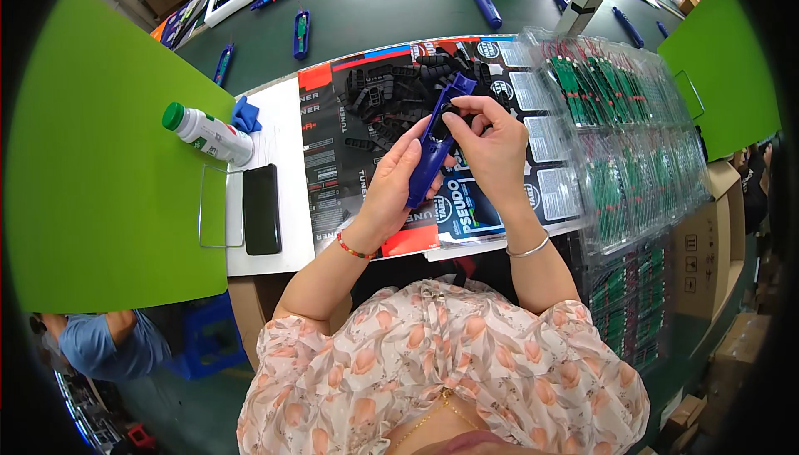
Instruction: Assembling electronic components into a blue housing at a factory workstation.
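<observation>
A long blue plastic housing (428,164) is held at a slant in front of me, its hollow side facing up. My left hand (391,185) is wrapped round its lower half, thumb along the near edge. At the upper half, my right hand (493,147) pinches a small black plastic part (442,125) against the inside of the housing; the fingers cover much of this part. Just beyond the hands lies a loose pile of black plastic parts (379,97) on the printed sheets (333,155) that cover the work surface.
To the right, clear plastic trays (603,131) hold many green circuit boards. On the left are a black phone (262,210), a white bottle with a green cap (208,132) and a blue cloth (245,114). More blue housings (301,35) lie on the green bench, between green side panels (108,155).
</observation>
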`<state>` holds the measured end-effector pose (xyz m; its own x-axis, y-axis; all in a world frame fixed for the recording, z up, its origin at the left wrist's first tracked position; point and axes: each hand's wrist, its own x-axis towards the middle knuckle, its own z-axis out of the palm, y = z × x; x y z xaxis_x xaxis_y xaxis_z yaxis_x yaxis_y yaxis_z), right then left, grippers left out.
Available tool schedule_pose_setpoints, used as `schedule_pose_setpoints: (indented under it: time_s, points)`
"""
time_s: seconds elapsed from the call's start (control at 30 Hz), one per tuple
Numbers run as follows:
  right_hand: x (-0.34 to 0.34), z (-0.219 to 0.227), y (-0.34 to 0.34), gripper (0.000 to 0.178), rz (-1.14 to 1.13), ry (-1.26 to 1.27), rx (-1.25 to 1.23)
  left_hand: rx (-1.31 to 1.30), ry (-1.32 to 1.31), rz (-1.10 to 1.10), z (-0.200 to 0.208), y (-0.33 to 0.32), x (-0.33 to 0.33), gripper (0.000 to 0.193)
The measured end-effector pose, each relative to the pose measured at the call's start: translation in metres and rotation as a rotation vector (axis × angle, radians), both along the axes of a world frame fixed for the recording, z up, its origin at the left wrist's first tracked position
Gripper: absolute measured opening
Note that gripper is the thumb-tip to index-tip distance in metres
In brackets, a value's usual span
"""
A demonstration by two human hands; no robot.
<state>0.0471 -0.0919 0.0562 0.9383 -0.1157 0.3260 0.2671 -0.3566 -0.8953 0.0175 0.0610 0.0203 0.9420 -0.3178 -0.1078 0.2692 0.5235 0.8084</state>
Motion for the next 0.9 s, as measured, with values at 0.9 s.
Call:
schedule_pose_setpoints:
  time_s: [0.9]
  points:
    - [0.018,-0.010,-0.024,0.057,0.028,-0.020,-0.073,-0.081,-0.020,0.111,-0.017,-0.016,-0.013,0.047]
